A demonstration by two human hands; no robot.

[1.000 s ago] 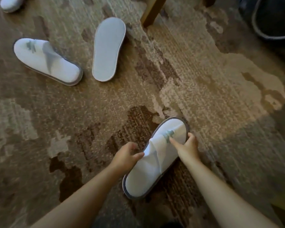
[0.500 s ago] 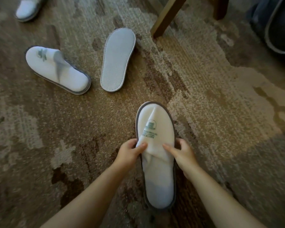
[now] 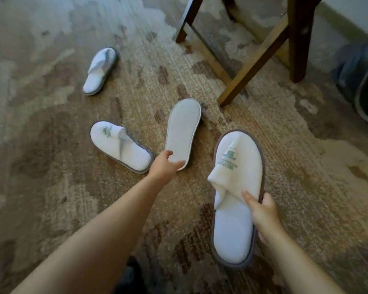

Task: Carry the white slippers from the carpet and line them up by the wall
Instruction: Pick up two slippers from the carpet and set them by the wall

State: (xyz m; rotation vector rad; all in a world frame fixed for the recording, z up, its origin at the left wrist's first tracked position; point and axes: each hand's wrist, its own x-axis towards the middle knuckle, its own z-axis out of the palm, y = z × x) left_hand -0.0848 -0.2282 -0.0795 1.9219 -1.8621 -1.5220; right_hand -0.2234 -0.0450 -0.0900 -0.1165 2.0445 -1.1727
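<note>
The mottled brown-and-beige patterned carpet carries blotches of dark brown and pale grey. The white terry slipper with grey trim bears a green printed logo. The overturned slipper's sole is pale grey-white. The wooden chair legs are dark brown, with lighter tan faces.

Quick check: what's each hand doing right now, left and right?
Left hand: open, fingers at the heel end of the upside-down slipper, not yet gripping.
Right hand: closed on the logo slipper, holding its side.
</note>
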